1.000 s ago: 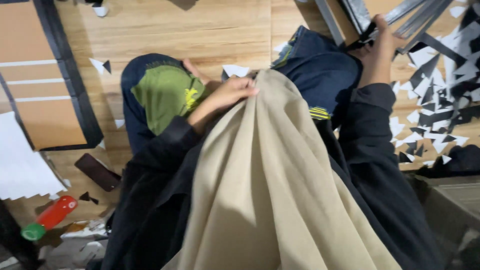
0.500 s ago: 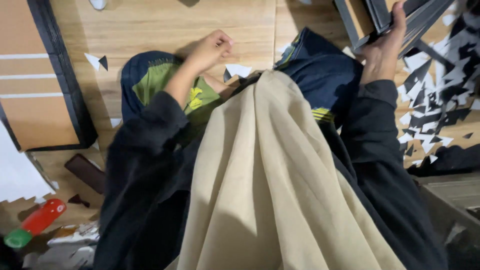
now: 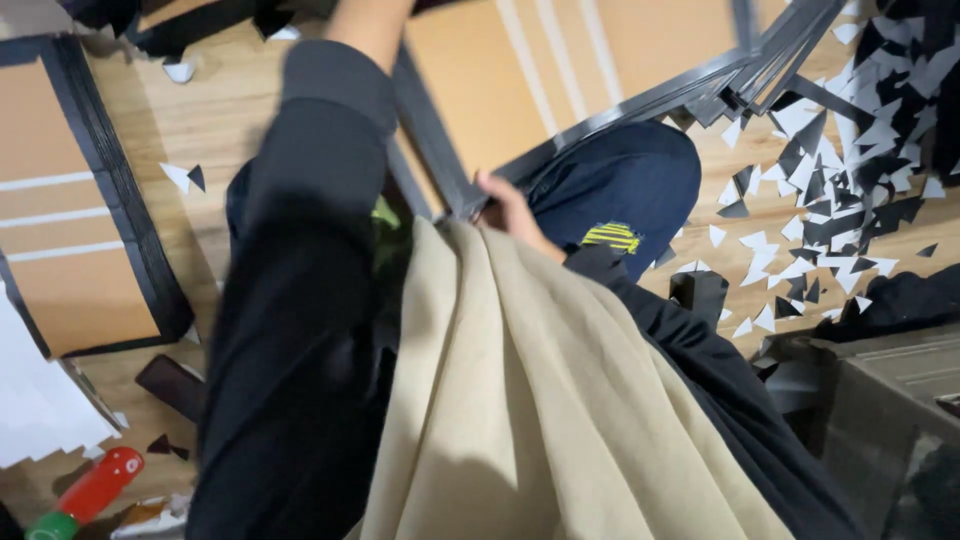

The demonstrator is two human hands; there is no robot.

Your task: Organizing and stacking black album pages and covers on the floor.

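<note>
Gripping is unclear on the left: the left arm (image 3: pixel 330 80) reaches up out of frame, its hand cut off. Further right, the right hand (image 3: pixel 505 205) closes on the near corner of a tan panel with a black frame (image 3: pixel 440 150). The panel's long axis runs up and away from that grip. Beige cloth (image 3: pixel 520 400) hides the fingers' underside.

Light wood floor (image 3: pixel 230 120) w/ black & white paper scraps (image 3: pixel 840 190) scattered at right; dim, warm light
</note>
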